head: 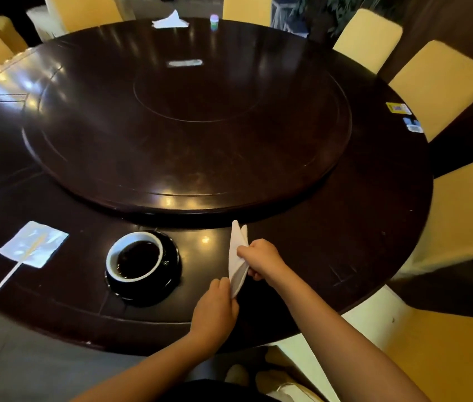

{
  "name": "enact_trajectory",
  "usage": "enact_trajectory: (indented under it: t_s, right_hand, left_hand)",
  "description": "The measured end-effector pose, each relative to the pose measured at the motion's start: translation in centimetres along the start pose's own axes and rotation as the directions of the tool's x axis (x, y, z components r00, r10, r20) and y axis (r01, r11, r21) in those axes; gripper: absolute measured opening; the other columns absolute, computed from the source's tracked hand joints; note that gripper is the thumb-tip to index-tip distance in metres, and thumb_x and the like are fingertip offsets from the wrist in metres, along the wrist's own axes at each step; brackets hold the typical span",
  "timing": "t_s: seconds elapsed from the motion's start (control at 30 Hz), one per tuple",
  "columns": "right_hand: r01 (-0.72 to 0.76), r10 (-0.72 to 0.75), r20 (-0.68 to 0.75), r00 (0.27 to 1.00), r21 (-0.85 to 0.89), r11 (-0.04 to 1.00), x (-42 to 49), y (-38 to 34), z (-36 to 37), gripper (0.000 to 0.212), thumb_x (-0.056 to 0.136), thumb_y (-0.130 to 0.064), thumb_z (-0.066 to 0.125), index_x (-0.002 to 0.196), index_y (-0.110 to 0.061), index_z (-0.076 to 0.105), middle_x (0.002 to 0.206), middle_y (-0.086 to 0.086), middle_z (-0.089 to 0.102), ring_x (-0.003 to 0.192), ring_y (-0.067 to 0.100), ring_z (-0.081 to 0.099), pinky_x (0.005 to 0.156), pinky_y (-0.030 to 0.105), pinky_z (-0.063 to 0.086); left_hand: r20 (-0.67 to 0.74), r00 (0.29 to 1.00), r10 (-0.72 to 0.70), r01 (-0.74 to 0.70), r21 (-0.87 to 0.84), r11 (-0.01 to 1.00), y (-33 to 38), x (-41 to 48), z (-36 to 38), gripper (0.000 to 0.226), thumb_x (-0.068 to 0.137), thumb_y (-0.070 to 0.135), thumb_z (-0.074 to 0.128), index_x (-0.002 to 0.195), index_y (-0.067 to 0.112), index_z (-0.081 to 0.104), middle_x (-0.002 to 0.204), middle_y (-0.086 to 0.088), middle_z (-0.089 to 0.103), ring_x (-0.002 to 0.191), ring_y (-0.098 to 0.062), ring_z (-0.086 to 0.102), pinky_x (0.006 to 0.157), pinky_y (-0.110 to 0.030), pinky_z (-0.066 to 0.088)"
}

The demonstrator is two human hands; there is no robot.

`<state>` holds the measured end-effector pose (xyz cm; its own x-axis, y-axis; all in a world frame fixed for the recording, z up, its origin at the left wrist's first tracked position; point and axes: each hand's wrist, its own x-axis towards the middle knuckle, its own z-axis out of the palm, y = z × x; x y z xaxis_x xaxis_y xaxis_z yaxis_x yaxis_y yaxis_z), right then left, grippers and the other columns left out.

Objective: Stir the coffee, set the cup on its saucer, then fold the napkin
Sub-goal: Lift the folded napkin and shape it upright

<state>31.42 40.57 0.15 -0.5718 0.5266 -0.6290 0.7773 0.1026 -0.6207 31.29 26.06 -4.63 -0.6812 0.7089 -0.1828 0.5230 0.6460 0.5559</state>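
The right hand [261,258] reaches in from the lower right, fingers curled, pinching the folded white napkin [236,245] at its middle edge. The left hand [215,309] comes up from below and pinches the napkin's lower tip between thumb and fingers. Held between them, the napkin stands nearly on edge just above the counter [345,242], its two pointed ends aimed away from the person. Both forearms are bare and run off the bottom of the view.

The fingertips on the napkin are mostly tucked behind the cloth. Just left of the hands, the white cup [135,256] of dark coffee sits on its black saucer [171,253]; the saucer's near rim melts into the dark wood, and I cannot see the cup's handle. Further left, a pale stir stick [8,278] lies across a white paper square [40,248].

The counter is round, glossy dark wood with a raised turntable [185,126] in the middle. Yellow-covered chairs [438,79] ring it.
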Motion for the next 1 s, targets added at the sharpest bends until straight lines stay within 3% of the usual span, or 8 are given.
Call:
enact_trajectory:
  t_s: [0.2,0.37,0.5,0.67,0.73,0.83,0.9,1.0]
  right_hand:
    - [-0.053,0.053,0.044,0.998,0.007,0.999,-0.5,-2.4,3.8,0.020,0.076,-0.025,0.051,0.083,-0.007,0.056,0.059,0.009,0.059,0.049,0.019,0.055,0.047,0.028,0.045]
    - [-0.129,0.123,0.052,0.991,0.124,0.984,-1.1,-4.0,5.6,0.007,0.080,-0.014,0.048,0.078,-0.007,0.049,0.064,0.010,0.057,0.045,0.014,0.050,0.040,0.022,0.040]
    - [-0.188,0.183,0.043,0.982,0.219,0.957,-1.3,-4.8,6.1,0.006,0.084,-0.012,0.046,0.080,-0.007,0.047,0.070,0.010,0.056,0.044,0.012,0.051,0.037,0.019,0.040]
    - [-0.251,0.264,-0.020,0.964,0.247,0.936,-0.7,-4.4,6.6,0.034,0.095,-0.034,0.037,0.100,-0.004,0.051,0.065,0.010,0.058,0.048,0.016,0.056,0.035,0.020,0.044]
    - [-0.153,0.174,-0.143,0.974,0.148,0.977,-0.2,-3.6,6.3,0.033,0.097,-0.030,0.032,0.108,-0.005,0.051,0.078,0.012,0.062,0.056,0.020,0.061,0.040,0.027,0.053]
    - [0.069,-0.135,-0.264,0.955,-0.246,0.967,0.6,-1.5,5.3,0.032,0.094,-0.014,0.034,0.124,-0.019,0.046,0.116,0.012,0.054,0.092,0.027,0.060,0.073,0.037,0.054]
    - [0.159,-0.250,-0.203,0.947,-0.383,0.910,1.0,-0.3,5.0,0.045,0.091,-0.003,0.037,0.129,-0.026,0.044,0.125,0.008,0.045,0.102,0.027,0.055,0.080,0.034,0.049]
    - [0.263,-0.320,-0.063,0.945,-0.434,0.862,1.5,0.6,5.1,0.056,0.089,0.005,0.039,0.130,-0.032,0.042,0.121,-0.001,0.038,0.096,0.022,0.053,0.076,0.027,0.049]
  left_hand:
    - [0.010,0.991,-0.136,0.136,-0.151,0.979,-2.7,-1.9,-1.4,0.023,0.085,0.023,0.054,0.080,0.023,0.032,0.082,0.005,0.038,0.063,-0.008,0.040,0.048,-0.018,0.024]
    - [-0.023,0.981,-0.191,0.184,-0.179,0.967,-4.9,-2.9,-2.2,0.023,0.085,0.019,0.052,0.078,0.024,0.031,0.078,0.007,0.035,0.060,-0.006,0.037,0.047,-0.016,0.022]
    - [-0.020,0.985,-0.171,0.164,-0.200,0.966,-5.8,-3.2,-2.5,0.020,0.084,0.019,0.053,0.080,0.022,0.034,0.081,0.004,0.038,0.065,-0.012,0.044,0.052,-0.021,0.029]
    - [0.023,0.985,-0.173,0.174,-0.183,0.968,-7.3,-3.4,-2.3,0.017,0.087,0.021,0.053,0.083,0.022,0.037,0.084,0.004,0.042,0.068,-0.011,0.042,0.057,-0.020,0.031]
    - [0.030,0.989,-0.146,0.149,-0.180,0.972,-7.7,-3.3,-2.2,0.019,0.088,0.022,0.053,0.080,0.022,0.035,0.082,0.004,0.042,0.067,-0.010,0.041,0.052,-0.019,0.027]
    - [0.051,0.990,-0.132,0.140,-0.211,0.967,-7.9,-3.2,-2.1,0.020,0.087,0.023,0.055,0.079,0.021,0.037,0.081,0.001,0.045,0.066,-0.013,0.046,0.050,-0.018,0.030]
    - [0.056,0.989,-0.134,0.143,-0.203,0.969,-7.8,-3.2,-2.0,0.019,0.087,0.023,0.057,0.082,0.020,0.039,0.083,0.000,0.047,0.070,-0.015,0.053,0.055,-0.019,0.038]
    - [0.050,0.991,-0.128,0.134,-0.158,0.978,-7.5,-3.3,-1.9,0.017,0.088,0.025,0.059,0.088,0.018,0.043,0.089,-0.001,0.054,0.077,-0.015,0.057,0.060,-0.020,0.044]
